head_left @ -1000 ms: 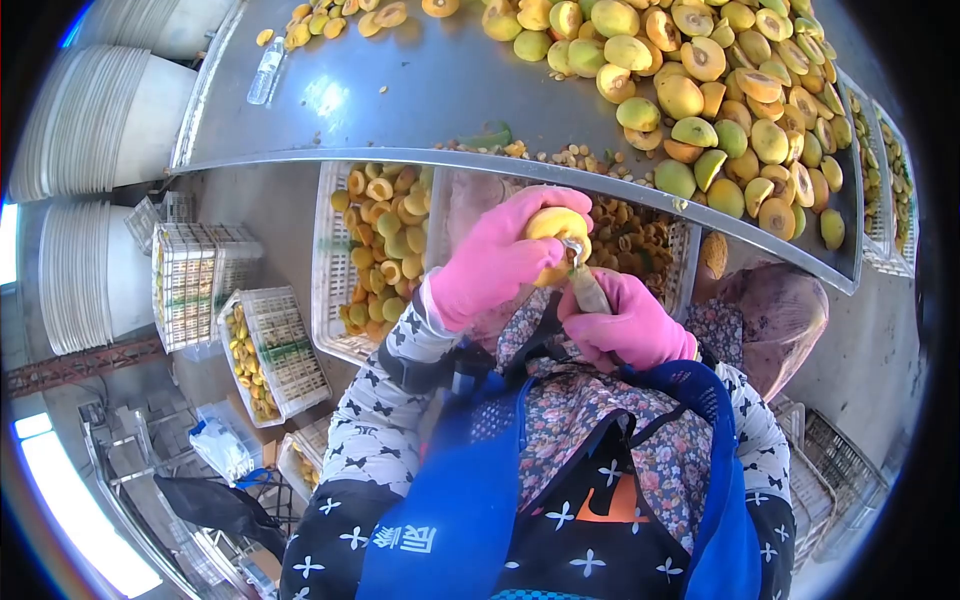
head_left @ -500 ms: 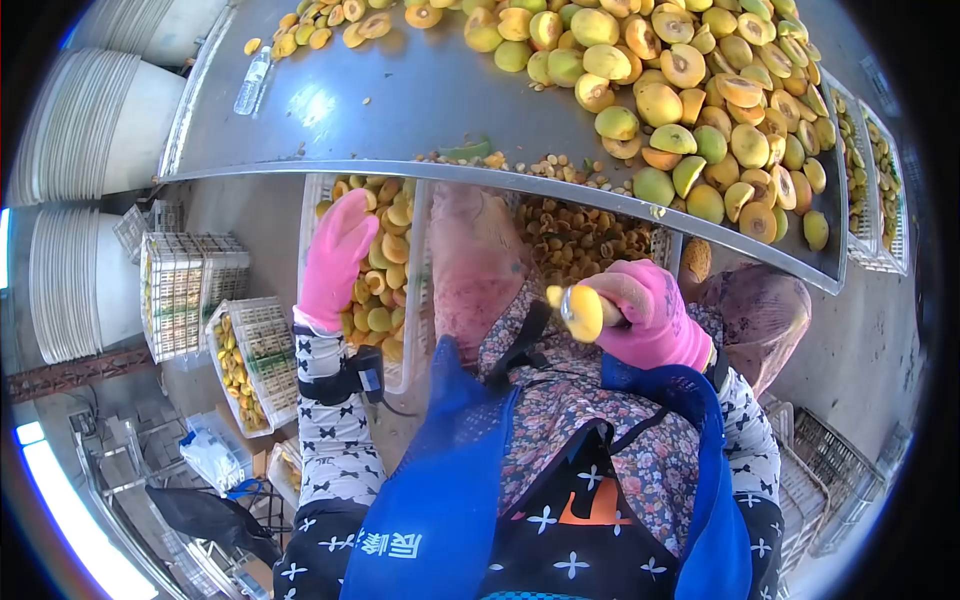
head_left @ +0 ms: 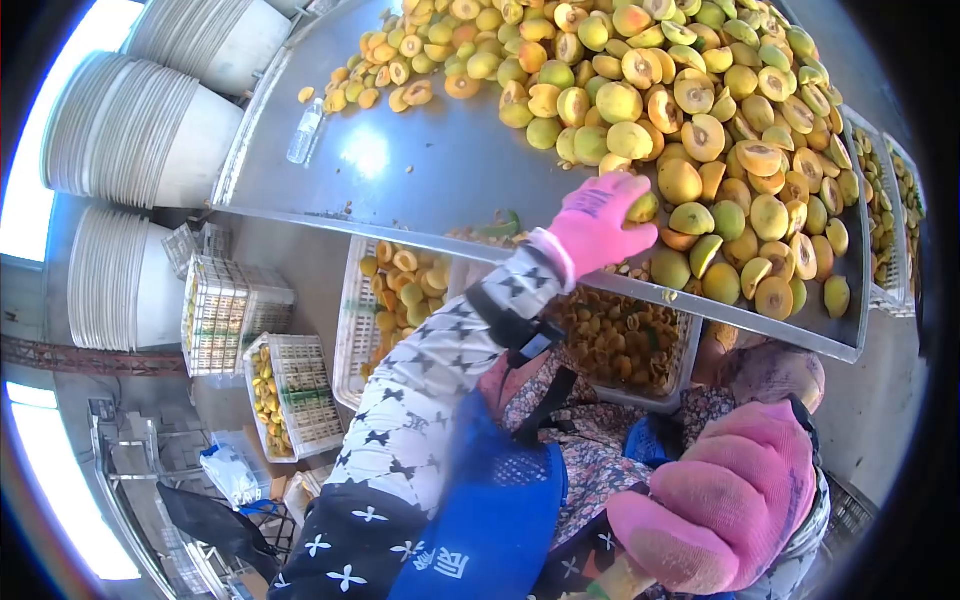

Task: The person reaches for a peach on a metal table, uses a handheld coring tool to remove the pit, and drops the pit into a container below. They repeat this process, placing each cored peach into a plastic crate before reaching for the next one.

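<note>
My left hand [head_left: 600, 225], in a pink glove, reaches over the metal table's near edge. Its fingers are closed round a greenish-yellow peach [head_left: 643, 207] at the border of the fruit pile. Close to the camera, at lower right, my pink-gloved right hand [head_left: 725, 500] is wrapped round the pale handle [head_left: 622, 580] of a pitting tool. The tool's metal end cannot be made out now. Many cut peach halves [head_left: 695, 92], some showing brown hollows, heap up on the metal table [head_left: 440, 165].
A plastic bottle [head_left: 305, 132] lies on the table. Below its edge stand a crate of peach halves [head_left: 350, 340] and a crate of brownish scraps [head_left: 640, 385]. Further crates [head_left: 300, 400] and stacked white tubs [head_left: 120, 280] are at left, and crates [head_left: 880, 220] at right.
My left hand has moved from above the crate of peach halves up to the table pile and closed on a peach. My right hand has come down and nearer the camera with the tool.
</note>
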The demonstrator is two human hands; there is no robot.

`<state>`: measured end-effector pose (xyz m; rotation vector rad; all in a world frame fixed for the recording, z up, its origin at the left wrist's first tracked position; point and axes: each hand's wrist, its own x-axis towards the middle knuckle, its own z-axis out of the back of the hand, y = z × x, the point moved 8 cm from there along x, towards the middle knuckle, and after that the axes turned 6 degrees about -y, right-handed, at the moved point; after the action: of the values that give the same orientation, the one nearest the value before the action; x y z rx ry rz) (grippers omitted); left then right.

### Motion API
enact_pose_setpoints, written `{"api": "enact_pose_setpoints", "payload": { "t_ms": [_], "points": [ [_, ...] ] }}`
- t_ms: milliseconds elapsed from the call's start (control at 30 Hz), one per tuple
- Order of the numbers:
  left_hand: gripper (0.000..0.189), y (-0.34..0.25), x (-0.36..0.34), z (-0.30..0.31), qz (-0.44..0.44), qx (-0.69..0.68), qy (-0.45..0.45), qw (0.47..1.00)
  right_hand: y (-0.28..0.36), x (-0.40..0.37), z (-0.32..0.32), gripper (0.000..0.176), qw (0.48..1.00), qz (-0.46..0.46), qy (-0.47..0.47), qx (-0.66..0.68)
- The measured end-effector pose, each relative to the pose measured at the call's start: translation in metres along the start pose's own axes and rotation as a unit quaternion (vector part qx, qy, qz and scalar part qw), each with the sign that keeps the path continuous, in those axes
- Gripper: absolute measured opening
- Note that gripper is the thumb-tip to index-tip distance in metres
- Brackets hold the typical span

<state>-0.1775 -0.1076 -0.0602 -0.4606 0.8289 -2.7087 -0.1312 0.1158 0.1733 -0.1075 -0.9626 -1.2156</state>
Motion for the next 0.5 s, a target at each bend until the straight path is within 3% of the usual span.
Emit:
{"api": "enact_pose_setpoints", "payload": {
  "t_ms": [67,233,333,367,500],
  "points": [
    [0.071,0.001,0.006,-0.019,-0.001,0.076,0.011,0.997,-0.004,-0.008,0.006,0.037,0.999,0.028,0.031,0.019],
    [0.064,-0.002,0.019,-0.024,0.013,0.125,0.111,0.986,-0.008,-0.011,0.022,0.028,0.995,0.031,-0.042,-0.082],
    [0.065,0.003,0.05,-0.018,-0.014,0.064,0.084,0.994,-0.01,-0.016,0.022,0.027,0.985,0.052,-0.062,-0.152],
    [0.059,-0.009,0.055,-0.01,-0.077,0.043,0.004,0.996,-0.013,-0.016,0.023,0.027,0.982,0.065,-0.061,-0.167],
    [0.058,-0.025,0.072,-0.058,-0.095,0.128,0.089,0.983,-0.012,-0.017,0.018,0.029,0.962,0.07,-0.089,-0.247]
  ]
}}
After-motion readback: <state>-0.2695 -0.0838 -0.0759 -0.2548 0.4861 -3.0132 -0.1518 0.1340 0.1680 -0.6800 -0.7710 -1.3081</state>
